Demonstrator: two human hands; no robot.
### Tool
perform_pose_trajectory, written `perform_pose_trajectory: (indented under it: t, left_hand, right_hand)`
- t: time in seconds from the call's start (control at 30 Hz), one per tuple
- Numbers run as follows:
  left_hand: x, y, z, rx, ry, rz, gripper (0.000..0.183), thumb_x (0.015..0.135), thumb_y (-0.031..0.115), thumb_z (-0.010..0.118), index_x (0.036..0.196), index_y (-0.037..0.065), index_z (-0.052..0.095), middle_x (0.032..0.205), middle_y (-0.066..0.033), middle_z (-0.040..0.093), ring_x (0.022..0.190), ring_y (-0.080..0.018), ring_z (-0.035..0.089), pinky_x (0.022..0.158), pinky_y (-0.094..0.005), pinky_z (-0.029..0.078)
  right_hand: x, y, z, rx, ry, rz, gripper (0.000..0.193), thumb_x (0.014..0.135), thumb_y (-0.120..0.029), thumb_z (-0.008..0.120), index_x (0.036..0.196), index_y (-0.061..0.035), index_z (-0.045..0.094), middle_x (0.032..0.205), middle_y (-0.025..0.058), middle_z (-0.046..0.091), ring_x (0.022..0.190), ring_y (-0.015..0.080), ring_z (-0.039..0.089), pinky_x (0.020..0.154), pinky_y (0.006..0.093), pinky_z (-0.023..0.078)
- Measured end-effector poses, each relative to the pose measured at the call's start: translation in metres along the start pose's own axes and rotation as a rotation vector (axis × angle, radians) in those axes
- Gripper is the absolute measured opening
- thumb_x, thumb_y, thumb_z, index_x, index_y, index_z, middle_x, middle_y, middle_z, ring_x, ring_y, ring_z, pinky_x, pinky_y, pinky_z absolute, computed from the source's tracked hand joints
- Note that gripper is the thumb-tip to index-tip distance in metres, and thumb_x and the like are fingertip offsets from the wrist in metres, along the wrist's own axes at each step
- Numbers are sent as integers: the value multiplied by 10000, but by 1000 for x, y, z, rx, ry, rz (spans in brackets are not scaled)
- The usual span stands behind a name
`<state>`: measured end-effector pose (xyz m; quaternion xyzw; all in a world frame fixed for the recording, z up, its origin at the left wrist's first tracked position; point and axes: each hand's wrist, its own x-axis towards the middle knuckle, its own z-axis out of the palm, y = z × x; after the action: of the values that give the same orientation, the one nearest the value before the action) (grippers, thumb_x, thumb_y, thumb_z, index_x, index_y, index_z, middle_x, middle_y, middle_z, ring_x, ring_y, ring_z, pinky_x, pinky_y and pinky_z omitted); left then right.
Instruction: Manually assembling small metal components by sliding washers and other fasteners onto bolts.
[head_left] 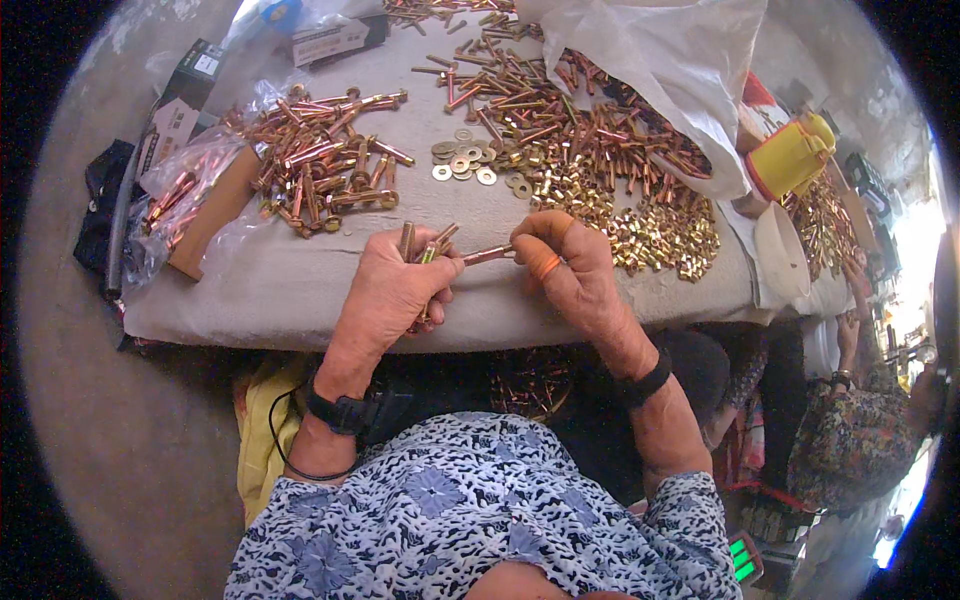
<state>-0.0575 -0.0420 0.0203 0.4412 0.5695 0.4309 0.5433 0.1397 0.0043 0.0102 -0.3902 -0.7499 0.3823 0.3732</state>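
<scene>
My left hand (388, 282) is closed round several copper-coloured bolts (447, 236), whose shanks stick out between thumb and fingers. One bolt (485, 257) points right, toward my right hand (575, 272). Orange finger covers sit on the right hand, and its thumb and forefinger pinch at that bolt's end; whether a small nut is between them is hidden. Just beyond the hands, flat round washers (465, 160) lie in a small cluster. A heap of brass-coloured nuts (655, 235) spreads beside the right hand, with a pile of loose bolts (590, 130) behind it.
On the left of the cloth-covered table (240, 310) lies a heap of larger bolts (325, 165), next to a cardboard piece (215, 215) and plastic bags. A white sack (670, 60) spills bolts at the back. Right of it stands a yellow container (790, 158). Another person (860, 430) sits at far right.
</scene>
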Motion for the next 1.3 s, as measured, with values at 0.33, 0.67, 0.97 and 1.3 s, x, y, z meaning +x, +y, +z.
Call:
perform_pose_trajectory:
  t: [0.33,0.67,0.97,1.3]
  left_hand:
    - [-1,6,2,17,-7,-8,109,786,131,600,802,24,587,542,-12,530,380,-68,484,316,-213,342]
    - [1,2,-1,4,-41,8,132,762,156,626,791,31,600,522,-20,538,367,-78,478,335,-210,351]
    - [0,3,0,37,-50,14,112,775,139,607,785,27,600,535,-12,532,379,-65,479,332,-206,348]
    - [-1,2,2,30,-1,-11,120,787,143,599,820,27,597,537,-6,521,378,-63,480,318,-207,332]
  right_hand:
    - [-5,1,5,402,5,70,112,830,-41,542,928,2,576,751,42,602,636,89,559,571,247,469]
    - [-5,0,3,309,-30,82,160,846,-91,561,971,8,576,807,51,620,618,89,551,555,244,467]
    - [-2,4,1,-52,23,-63,214,847,-198,591,849,15,604,722,118,605,647,185,573,595,304,460]
    - [-1,2,6,-13,53,-17,248,843,-234,601,835,14,616,713,124,606,635,211,566,585,321,455]
